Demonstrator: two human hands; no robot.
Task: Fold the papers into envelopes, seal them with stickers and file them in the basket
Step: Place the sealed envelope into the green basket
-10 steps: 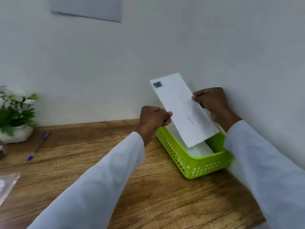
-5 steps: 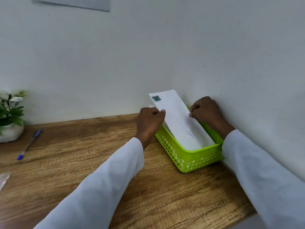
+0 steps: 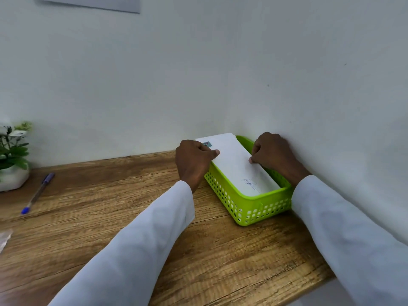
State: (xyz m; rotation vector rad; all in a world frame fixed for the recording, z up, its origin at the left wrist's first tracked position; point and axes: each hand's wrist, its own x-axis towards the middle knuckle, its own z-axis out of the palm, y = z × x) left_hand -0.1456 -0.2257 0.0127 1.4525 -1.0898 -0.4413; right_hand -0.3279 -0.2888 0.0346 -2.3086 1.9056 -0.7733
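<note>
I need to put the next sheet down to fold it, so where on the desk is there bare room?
The widest bare patch of desk runs from the pen across to the basket, under the left sleeve. The near strip between both sleeves is bare too. It is crowded at the basket, where both hands hold the envelope, and by the plant.

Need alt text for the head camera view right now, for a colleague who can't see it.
Both hands, left hand and right hand, hold a white folded paper envelope lying in a lime-green perforated plastic basket against the wall on a wooden desk. A blue ballpoint pen lies far left.
</note>
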